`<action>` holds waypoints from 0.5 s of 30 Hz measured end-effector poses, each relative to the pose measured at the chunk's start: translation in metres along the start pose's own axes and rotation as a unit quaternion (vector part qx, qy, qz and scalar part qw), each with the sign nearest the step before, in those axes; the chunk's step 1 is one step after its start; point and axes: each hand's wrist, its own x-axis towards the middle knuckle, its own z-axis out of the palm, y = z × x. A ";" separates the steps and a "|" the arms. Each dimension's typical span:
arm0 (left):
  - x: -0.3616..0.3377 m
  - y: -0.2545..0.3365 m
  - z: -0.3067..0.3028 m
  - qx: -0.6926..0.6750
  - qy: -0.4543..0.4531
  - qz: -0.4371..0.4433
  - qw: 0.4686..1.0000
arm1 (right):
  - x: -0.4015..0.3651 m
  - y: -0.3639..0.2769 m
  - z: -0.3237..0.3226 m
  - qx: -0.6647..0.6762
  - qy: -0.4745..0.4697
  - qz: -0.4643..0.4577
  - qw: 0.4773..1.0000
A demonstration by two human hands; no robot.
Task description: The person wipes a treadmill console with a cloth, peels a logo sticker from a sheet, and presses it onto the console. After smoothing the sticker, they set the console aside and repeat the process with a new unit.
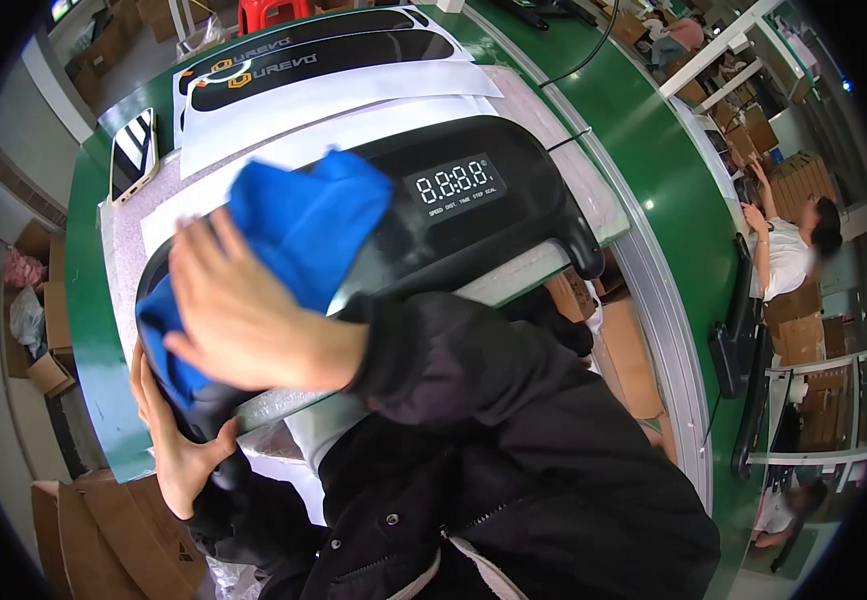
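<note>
A black treadmill console [394, 190] with a lit digital display [456, 188] lies on a padded surface in front of me. My right hand [239, 310], a little blurred, presses a blue cloth [304, 225] against the console's left half. Its fingers are stretched over the cloth, which bunches up around them and hides part of the console. At the console's left end, my left hand [179, 440] grips the edge, with the thumb on the near side and the fingers along the outer side.
Black overlay panels marked UREVO [324, 65] lie on white sheets beyond the console. A phone [134, 155] rests at the green table's left. A cable runs off the console's right end. Cardboard boxes [119, 540] stand lower left. Other people work at the right, beside a metal rail [654, 330].
</note>
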 end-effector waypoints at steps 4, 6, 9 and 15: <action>0.001 -0.015 -0.016 -0.186 -0.211 -0.228 0.932 | 0.013 -0.062 0.041 0.132 -0.052 -0.098 0.985; 0.003 -0.017 -0.018 -0.170 -0.223 -0.218 0.935 | 0.011 -0.059 0.049 0.157 -0.024 -0.091 0.983; 0.003 -0.001 -0.010 -0.061 -0.063 -0.037 0.995 | -0.002 -0.002 0.008 0.202 0.001 -0.052 0.978; 0.016 0.017 -0.013 -0.023 -0.037 0.052 0.998 | -0.083 0.193 -0.114 -0.128 0.042 0.169 0.976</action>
